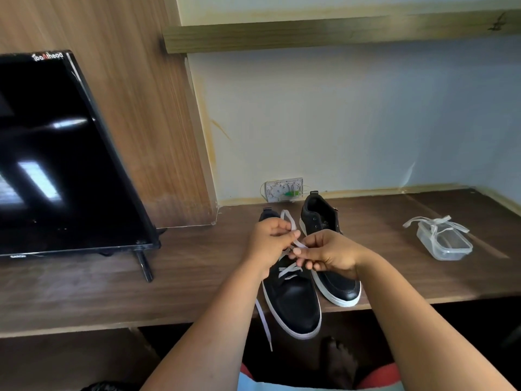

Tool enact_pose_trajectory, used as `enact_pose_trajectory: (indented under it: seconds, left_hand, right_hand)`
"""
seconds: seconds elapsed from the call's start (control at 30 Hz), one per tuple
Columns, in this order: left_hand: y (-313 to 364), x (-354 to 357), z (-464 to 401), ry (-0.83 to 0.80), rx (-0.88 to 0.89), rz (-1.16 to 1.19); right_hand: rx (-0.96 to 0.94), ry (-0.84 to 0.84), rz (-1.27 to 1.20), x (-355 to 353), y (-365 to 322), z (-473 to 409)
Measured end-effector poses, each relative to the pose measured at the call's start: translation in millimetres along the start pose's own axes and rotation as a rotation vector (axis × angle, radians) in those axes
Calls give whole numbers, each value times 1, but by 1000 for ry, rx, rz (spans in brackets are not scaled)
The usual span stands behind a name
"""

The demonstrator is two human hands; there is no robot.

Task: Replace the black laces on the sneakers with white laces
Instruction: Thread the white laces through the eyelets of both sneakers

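A brown wooden table (197,266) runs along a pale wall, with a dark TV (56,153) standing at my left. Two black sneakers (293,303) sit side by side at the table's front edge. Over the nearer one my left hand (270,244) and right hand (329,255) each pinch the white lace (289,269) threaded through it. To the right, a clear plastic box (448,244) holds another white lace (434,222).
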State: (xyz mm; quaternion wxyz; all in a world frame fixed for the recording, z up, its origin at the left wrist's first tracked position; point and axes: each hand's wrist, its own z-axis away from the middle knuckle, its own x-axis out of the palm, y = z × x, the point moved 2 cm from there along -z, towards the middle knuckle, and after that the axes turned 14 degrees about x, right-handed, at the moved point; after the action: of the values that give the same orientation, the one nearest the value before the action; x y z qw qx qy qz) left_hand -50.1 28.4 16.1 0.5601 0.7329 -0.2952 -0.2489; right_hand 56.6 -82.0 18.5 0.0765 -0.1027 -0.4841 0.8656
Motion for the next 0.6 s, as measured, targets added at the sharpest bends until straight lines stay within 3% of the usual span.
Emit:
enact_pose_trajectory:
  seconds: [0.13, 0.23, 0.3, 0.47, 0.6]
  left_hand:
    - [-8, -8, -3, -66, -15, -155]
    - [-16, -24, -9, -12, 120, -601]
    - [-21, -31, -8, -60, 145, -781]
    - [-33, -32, -9, -120, 316, -961]
    - [-36, -26, -12, -94, 390, -986]
  right_hand:
    - [-42, -40, -149, -13, 0, 4]
    - [-88, 193, -535, -18, -2, -8]
    - [-78, 355, -651, -16, -2, -19]
    - [-123, 276, -555, 1, -6, -32]
    - [-257, 358, -460, 6, -8, -43]
